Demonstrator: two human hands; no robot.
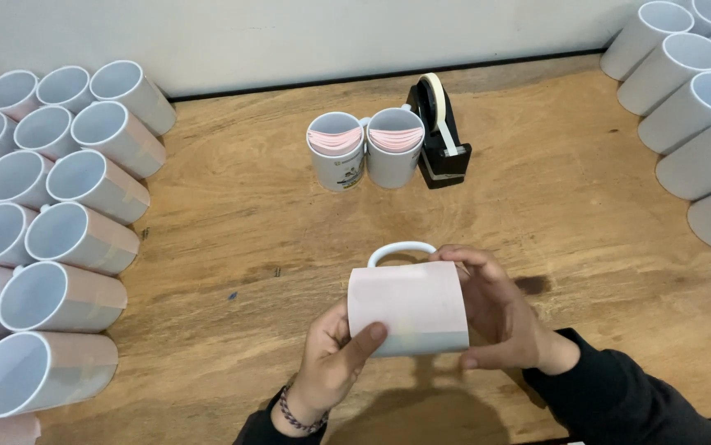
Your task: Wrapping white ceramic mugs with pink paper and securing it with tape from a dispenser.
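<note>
Head camera, looking down at a worn wooden table (232, 239) with visible grain, dark knots and small scuffs, set against a plain pale wall (290, 33) with a dark strip along its base.

Near the bottom centre, two bare hands hold a white mug (409, 305) above the table, handle turned away from the person. A pale pink sheet (405, 301) is wrapped around its body. The left hand (335, 358) is closed on the mug's lower left edge, thumb pressing the sheet. The right hand (495, 313) curls around the mug's right side, fingers bent over its top.

At the back of the table stand two upright mugs (365, 148) touching each other, each holding rolled pink sheets. Just beside them on the right sits a black tape dispenser (442, 140).

Rows of wrapped mugs (59, 239) lie on their sides along the left edge. More mugs (697, 99) lie stacked at the right edge.
</note>
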